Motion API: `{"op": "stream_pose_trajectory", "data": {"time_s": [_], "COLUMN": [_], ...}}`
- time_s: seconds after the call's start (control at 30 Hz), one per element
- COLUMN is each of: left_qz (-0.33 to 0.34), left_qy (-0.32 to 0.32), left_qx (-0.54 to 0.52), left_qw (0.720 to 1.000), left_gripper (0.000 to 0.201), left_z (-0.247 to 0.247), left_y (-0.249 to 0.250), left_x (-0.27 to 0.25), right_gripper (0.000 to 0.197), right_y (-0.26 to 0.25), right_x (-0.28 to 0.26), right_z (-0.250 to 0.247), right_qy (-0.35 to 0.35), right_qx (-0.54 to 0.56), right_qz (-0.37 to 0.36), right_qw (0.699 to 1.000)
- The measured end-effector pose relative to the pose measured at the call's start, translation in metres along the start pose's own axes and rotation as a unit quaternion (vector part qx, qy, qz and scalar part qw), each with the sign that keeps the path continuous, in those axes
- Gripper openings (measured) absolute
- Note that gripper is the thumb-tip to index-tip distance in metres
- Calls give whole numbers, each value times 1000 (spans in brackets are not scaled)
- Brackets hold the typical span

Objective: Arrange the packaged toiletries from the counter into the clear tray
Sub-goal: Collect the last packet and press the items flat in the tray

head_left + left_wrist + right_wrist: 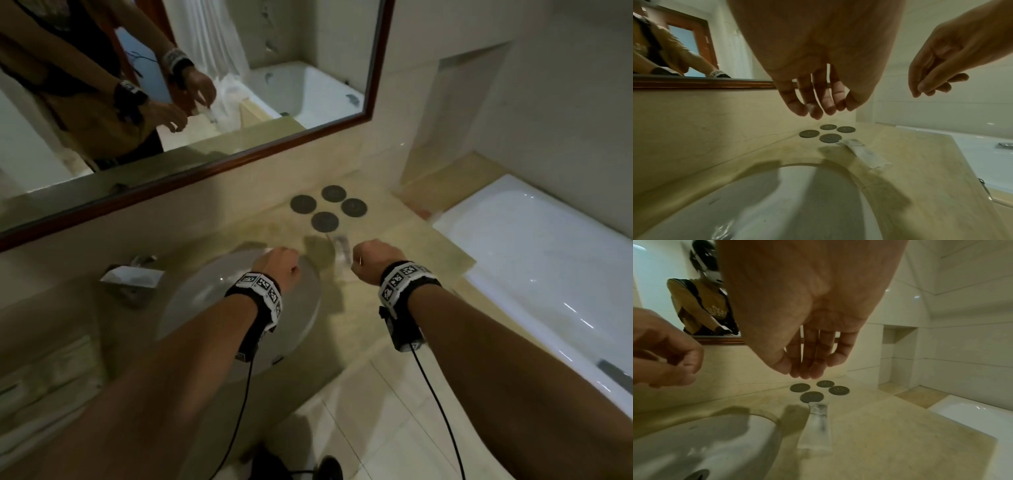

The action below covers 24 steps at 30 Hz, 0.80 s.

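A long clear-plastic toiletry packet [816,426] lies at mid-frame on the beige stone surface [890,443], perhaps inside a barely visible clear tray. Left hand [818,68] and right hand [809,324] hover above, fingers [813,368] relaxed, holding nothing.

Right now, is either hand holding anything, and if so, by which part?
Nothing is held. The left hand and right hand hang empty above the counter; the clear packet lies untouched.

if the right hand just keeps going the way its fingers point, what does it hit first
Probably the clear packet lying on the counter. The right hand hangs empty above it, fingers angled down and forward. If the line runs longer, it meets the four dark discs beyond; depth is unclear.
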<state>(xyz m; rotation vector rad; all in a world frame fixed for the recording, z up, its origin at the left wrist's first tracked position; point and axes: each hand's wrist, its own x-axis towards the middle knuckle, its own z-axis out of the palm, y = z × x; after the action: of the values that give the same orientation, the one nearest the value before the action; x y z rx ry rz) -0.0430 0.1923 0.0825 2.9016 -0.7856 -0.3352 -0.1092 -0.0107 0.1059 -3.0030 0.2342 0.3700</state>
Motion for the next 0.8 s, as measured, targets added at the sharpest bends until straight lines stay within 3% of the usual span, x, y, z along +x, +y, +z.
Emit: {"op": "stream_pose_trajectory", "data": {"time_s": [0.3, 0.53, 0.7, 0.8], "left_qz": [38, 68, 30, 12], "left_qy": [-34, -58, -92, -124], "left_qx": [-4, 28, 28, 32], "left_qw": [999, 996, 995, 992], "left_gripper": [14, 16, 30, 49], "left_z": [30, 41, 54, 66], "left_y": [31, 36, 44, 53], "left_x": [67, 132, 160, 173], "right_gripper": [24, 25, 27, 28], "right_y": [61, 88, 102, 113], "right_x": [29, 85, 111, 132], "right_z": [20, 8, 18, 23], "right_qy": [-44, -47, -67, -81], "right_qx": [11, 5, -7, -6], "right_qz": [48, 63, 58, 47], "right_qw": [998, 997, 996, 996]}}
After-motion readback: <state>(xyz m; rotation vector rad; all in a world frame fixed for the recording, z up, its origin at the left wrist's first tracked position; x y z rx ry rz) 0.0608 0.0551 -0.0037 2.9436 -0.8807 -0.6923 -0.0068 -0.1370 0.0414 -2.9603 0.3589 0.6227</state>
